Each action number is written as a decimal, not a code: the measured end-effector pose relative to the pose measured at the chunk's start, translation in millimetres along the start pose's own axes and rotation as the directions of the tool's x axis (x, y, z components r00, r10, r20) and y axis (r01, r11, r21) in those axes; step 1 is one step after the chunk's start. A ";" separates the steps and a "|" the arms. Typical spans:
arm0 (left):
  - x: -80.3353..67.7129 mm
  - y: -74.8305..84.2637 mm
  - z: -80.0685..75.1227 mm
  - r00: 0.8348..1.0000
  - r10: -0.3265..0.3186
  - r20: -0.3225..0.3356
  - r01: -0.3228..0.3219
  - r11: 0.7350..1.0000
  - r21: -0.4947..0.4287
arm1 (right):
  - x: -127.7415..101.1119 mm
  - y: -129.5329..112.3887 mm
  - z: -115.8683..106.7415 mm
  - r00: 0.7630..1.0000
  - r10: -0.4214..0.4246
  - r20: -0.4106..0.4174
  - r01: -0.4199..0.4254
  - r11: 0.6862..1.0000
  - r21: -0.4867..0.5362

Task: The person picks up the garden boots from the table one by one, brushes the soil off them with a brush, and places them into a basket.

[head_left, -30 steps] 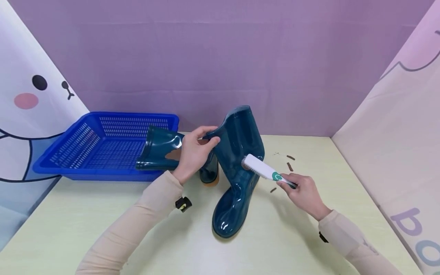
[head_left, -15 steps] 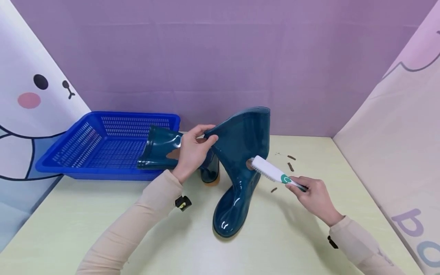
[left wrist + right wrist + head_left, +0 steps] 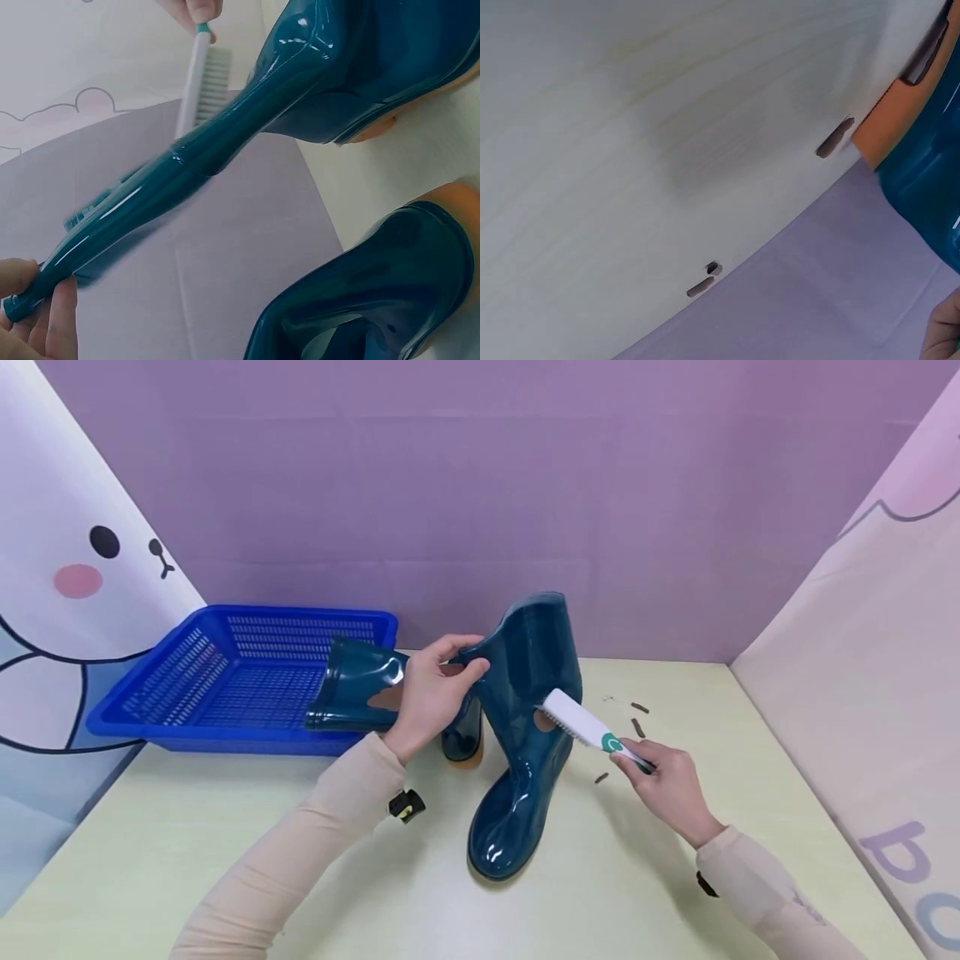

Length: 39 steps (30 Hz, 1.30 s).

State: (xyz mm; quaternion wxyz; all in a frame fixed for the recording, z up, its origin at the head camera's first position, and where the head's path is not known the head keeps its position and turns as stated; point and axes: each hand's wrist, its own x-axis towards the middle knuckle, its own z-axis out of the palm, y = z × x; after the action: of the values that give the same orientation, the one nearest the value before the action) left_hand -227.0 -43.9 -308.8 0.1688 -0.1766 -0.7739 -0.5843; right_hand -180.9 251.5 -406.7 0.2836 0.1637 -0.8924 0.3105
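A person brushes the shaft of a dark teal rubber boot [image 3: 521, 727] that stands upright on a pale table [image 3: 675, 877]

The left hand [image 3: 431, 693] pinches the boot's top rim between thumb and fingers; the right hand [image 3: 663, 781] curls round the handle of a white brush [image 3: 581, 725]. Compared with half a second ago, the shaft stands straighter and the brush has slid back up onto its side by a brown smudge, so scrubbing seems mid-stroke. Brown bits [image 3: 636, 717] lie on the table nearby. Behind, a second boot [image 3: 360, 689] lies with its open top over the blue basket [image 3: 225, 681], toe on the table
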 end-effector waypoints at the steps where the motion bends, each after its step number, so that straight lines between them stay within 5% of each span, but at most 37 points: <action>1: -0.2 0.0 0.6 1.000 0.001 0.001 -0.001 1.000 0.004 | -0.6 0.0 -1.4 1.000 -0.005 0.005 0.005 1.000 -0.019; 8: -0.6 -1.3 -0.6 1.000 -0.014 -0.005 0.014 1.000 -0.004 | -2.6 -1.7 -12.9 0.999 -0.026 0.047 0.030 0.997 -0.078; 14: -3.8 14.6 -4.3 0.998 -0.056 -0.005 0.056 0.998 -0.014 | -4.1 -0.2 -19.5 0.998 -0.013 0.067 0.019 0.996 -0.087; 18: 0.8 0.0 -1.9 0.998 -0.061 -0.021 0.061 0.998 -0.016 | -3.4 -2.9 -25.5 0.997 0.033 0.071 -0.031 0.999 -0.035; 23: 1.4 0.7 0.7 0.998 -0.056 -0.019 0.056 0.998 -0.007 | -3.1 -3.9 -26.0 0.991 0.129 0.029 -0.131 0.988 0.082; 39: 1.2 -4.1 -0.5 0.998 -0.057 0.004 0.057 0.998 -0.034 | -7.2 -4.8 -11.0 0.998 0.020 0.054 -0.019 1.000 -0.023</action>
State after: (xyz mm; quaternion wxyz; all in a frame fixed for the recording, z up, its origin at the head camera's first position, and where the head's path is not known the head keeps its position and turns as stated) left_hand -230.0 -45.3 -311.6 0.1479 -0.1583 -0.7687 -0.6018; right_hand -168.5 255.9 -401.7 0.2582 0.1602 -0.9047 0.2986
